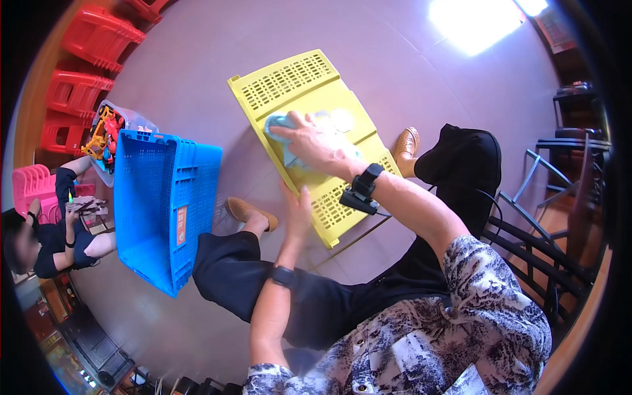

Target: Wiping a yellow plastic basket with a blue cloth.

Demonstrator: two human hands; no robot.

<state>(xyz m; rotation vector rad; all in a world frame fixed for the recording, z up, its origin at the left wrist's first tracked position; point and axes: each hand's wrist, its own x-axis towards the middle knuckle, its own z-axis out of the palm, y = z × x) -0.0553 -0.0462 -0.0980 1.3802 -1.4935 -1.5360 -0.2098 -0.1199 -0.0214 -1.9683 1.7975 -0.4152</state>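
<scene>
A yellow plastic crate (298,101) with slotted panels stands tilted on the floor between my feet, one broad face towards me. My right hand (316,143) presses a light blue cloth (276,122) flat against that face, near its left edge. Part of the cloth is covered by the fingers and palm. At the crate's lower left edge is my left hand (297,212), slightly blurred, its thumb on the near side and its other fingers partly hidden by the edge. A pale round patch (341,120) shows on the crate beyond the right hand.
A blue plastic crate (200,168) lies on its side by my left knee. Behind it stands a clear bin (136,118) of toys (104,131). Red stools (101,37) line the wall. Another person (54,247) sits at left holding grey cloth. Metal-framed furniture (538,197) is at right.
</scene>
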